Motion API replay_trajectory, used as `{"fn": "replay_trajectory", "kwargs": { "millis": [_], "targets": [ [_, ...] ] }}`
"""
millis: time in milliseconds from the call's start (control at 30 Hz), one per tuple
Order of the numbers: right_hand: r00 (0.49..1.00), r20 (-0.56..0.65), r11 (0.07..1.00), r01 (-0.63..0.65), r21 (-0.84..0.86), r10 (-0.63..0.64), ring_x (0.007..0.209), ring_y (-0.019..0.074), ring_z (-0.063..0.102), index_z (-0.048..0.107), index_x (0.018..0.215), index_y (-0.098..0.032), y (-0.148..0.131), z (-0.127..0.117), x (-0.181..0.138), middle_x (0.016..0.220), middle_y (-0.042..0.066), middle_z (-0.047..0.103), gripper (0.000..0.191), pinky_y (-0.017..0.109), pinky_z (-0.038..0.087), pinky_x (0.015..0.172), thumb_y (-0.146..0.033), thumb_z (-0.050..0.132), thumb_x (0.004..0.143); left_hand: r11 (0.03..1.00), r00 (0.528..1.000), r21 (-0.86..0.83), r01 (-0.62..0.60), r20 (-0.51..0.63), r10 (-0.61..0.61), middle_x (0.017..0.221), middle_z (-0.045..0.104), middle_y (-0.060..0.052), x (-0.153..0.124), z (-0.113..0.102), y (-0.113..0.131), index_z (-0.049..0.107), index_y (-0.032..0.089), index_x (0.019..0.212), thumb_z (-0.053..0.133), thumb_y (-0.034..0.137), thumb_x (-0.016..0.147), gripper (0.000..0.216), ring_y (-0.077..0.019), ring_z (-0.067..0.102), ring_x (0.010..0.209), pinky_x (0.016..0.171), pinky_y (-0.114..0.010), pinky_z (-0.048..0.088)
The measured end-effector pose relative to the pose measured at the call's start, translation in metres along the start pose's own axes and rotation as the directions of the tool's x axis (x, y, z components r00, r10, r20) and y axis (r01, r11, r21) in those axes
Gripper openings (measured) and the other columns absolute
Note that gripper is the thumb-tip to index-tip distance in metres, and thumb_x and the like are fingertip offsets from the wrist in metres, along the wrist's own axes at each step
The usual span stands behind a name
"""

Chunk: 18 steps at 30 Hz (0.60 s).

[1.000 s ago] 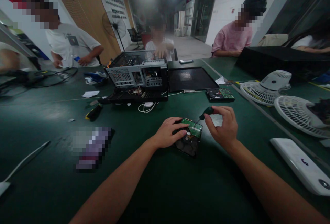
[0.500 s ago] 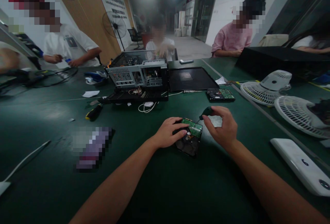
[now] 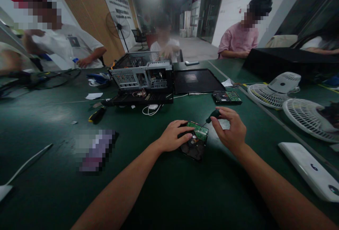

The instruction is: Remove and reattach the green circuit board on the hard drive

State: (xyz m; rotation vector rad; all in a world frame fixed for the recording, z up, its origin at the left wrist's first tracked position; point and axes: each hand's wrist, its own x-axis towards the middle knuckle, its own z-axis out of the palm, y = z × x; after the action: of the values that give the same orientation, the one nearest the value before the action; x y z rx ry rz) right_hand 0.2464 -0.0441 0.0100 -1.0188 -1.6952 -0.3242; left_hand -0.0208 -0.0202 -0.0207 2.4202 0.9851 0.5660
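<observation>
The worktop (image 3: 159,194) has a dark green matt covering that looks a bit rubbery, with a soft sheen under the lights. The hard drive (image 3: 194,147) is a shiny green circuit board on a dark, glossy metal body. The screwdriver (image 3: 213,114) handle looks like dark matt plastic. The computer case (image 3: 143,74) is bare grey perforated sheet metal, and the side panel (image 3: 196,81) is matt black. The desk fans (image 3: 275,88) are smooth white plastic.
</observation>
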Motion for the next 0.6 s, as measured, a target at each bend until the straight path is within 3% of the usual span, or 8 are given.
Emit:
{"fn": "replay_trajectory", "kwargs": {
  "millis": [133,333,600],
  "targets": [
    [1.0,0.004,0.999,0.022,-0.026,-0.022,0.078,0.0165,0.071,0.058,0.123,-0.024,0.0029,-0.0012,-0.0003,0.121,0.009,0.068,0.04,0.039,0.065,0.075,-0.022,0.076,0.087,1.0,1.0,0.001,0.0,0.0,0.0,0.155,0.05,-0.004,0.0,0.0,-0.0005,0.063,0.038,0.141,0.047,0.055,0.104,0.044,-0.0283,0.043,0.145,0.122,-0.053,0.032],
    [0.999,0.036,0.999,0.028,0.038,-0.03,0.105,0.0238,0.072,0.053,0.13,-0.025,0.0031,0.0018,-0.0008,0.13,0.011,0.067,0.047,0.039,0.067,0.077,-0.018,0.073,0.088,1.0,1.0,0.004,-0.009,-0.004,0.009,0.155,0.051,-0.003,0.0004,0.0002,-0.0004,0.062,0.039,0.142,0.048,0.055,0.104,0.044,-0.0281,0.044,0.144,0.121,-0.054,0.032],
    [0.997,0.008,0.995,0.074,-0.067,-0.074,0.092,0.021,0.069,0.057,0.126,-0.025,0.0005,-0.001,0.0013,0.113,0.009,0.065,0.046,0.038,0.065,0.073,-0.021,0.078,0.085,1.0,1.0,0.001,-0.005,-0.004,0.005,0.155,0.05,-0.004,0.0008,0.0004,-0.0002,0.062,0.039,0.141,0.048,0.056,0.104,0.043,-0.0285,0.044,0.144,0.12,-0.055,0.034]
  ]
}}
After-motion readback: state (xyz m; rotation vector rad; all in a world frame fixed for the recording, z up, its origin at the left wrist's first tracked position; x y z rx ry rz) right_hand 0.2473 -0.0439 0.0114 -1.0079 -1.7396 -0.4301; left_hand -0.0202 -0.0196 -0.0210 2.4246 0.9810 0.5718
